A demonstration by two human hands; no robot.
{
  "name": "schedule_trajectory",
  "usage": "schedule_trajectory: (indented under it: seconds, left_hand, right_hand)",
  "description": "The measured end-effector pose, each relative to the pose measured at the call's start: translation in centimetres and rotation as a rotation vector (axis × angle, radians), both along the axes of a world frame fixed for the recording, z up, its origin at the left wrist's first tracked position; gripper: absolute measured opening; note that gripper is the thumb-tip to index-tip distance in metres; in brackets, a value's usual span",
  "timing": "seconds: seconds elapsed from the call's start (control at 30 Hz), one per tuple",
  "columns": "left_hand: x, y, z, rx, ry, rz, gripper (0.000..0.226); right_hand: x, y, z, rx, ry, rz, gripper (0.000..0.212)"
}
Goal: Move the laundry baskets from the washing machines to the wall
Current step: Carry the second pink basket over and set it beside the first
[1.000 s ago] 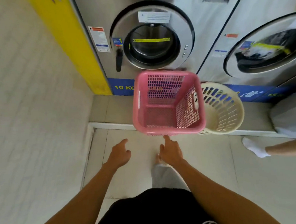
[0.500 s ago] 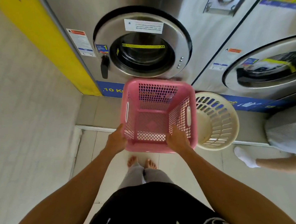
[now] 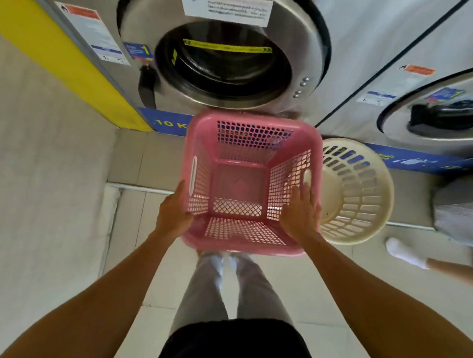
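Note:
A square pink laundry basket [image 3: 241, 184], empty, is in front of the left washing machine [image 3: 222, 63]. My left hand [image 3: 173, 213] grips its left rim near the front corner. My right hand [image 3: 299, 213] is closed over its right rim, fingers inside the basket. The basket hides my feet and seems raised off the floor. A round cream laundry basket [image 3: 352, 191] stands on the raised step just right of the pink one, touching or nearly touching it, below the second washing machine [image 3: 433, 117].
A white tiled wall [image 3: 36, 191] runs along the left, meeting a yellow panel [image 3: 64, 59]. A low step edge [image 3: 136, 186] crosses the floor in front of the machines. Another person's socked foot [image 3: 403, 251] and a white bundle [image 3: 464, 212] are at the right.
My hands went from hanging free below the pink basket to gripping its two side rims. The basket now sits nearer to me and higher, and I have leaned in toward the machine.

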State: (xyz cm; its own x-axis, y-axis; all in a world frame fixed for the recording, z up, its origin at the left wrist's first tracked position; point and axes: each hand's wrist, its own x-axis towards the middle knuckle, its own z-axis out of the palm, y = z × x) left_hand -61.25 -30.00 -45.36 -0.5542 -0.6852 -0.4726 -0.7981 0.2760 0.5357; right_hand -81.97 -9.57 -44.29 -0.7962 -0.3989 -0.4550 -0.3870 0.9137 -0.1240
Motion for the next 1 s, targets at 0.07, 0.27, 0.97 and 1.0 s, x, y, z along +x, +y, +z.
schedule_trajectory:
  seconds: [0.07,0.27,0.97,1.0]
  left_hand:
    - [-1.0,-0.3,-1.2,0.021,0.002,0.052,0.079]
    - [-4.1,-0.4,-4.8,0.057,-0.153,0.244,0.099]
    - [9.3,6.4,1.5,-0.056,-0.060,0.699,0.075]
    - [10.7,7.5,1.9,-0.061,-0.056,0.745,0.073]
  right_hand:
    - [-1.6,0.3,-1.0,-0.014,-0.020,-0.041,0.075]
    - [-5.1,0.1,-3.9,-0.210,0.058,-0.275,0.072]
    - [-2.2,-1.8,-1.6,-0.354,-0.112,0.276,0.069]
    - [-1.2,-2.3,-1.1,-0.357,-0.116,0.328,0.075]
